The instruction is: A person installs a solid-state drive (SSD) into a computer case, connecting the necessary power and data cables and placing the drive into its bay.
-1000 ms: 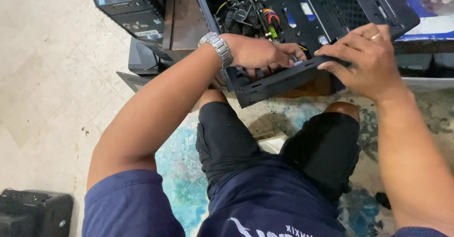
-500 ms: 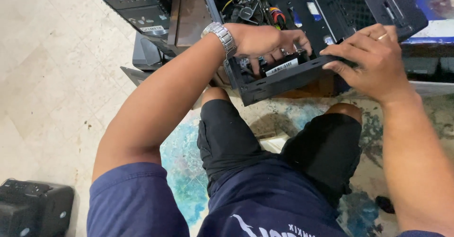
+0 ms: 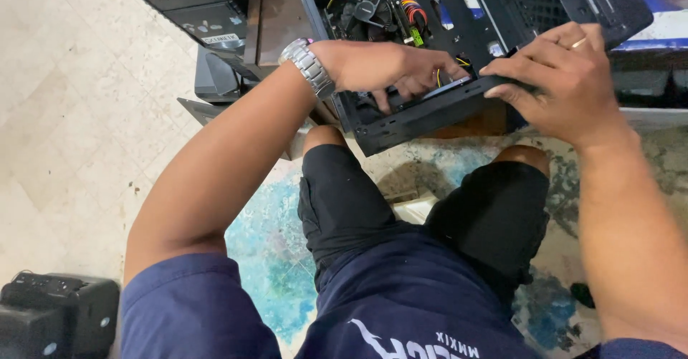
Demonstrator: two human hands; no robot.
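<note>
An open black computer case (image 3: 423, 115) lies on its side in front of my knees, its fan, coloured cables and board showing inside. My left hand (image 3: 387, 69), with a metal watch on the wrist, reaches into the case near its lower edge, fingers curled around a flat part there. My right hand (image 3: 566, 79), wearing a ring, grips the case's near rim from the right. What the left fingers hold is partly hidden by the rim.
A second black computer tower (image 3: 190, 4) stands at the upper left beside a dark wooden panel (image 3: 276, 22). A black box-like device (image 3: 57, 316) sits on the tiled floor at the lower left. A blue patterned mat (image 3: 269, 259) lies under my legs.
My left hand has pushed a little deeper into the case. The view has shifted slightly; my right hand keeps its grip on the rim.
</note>
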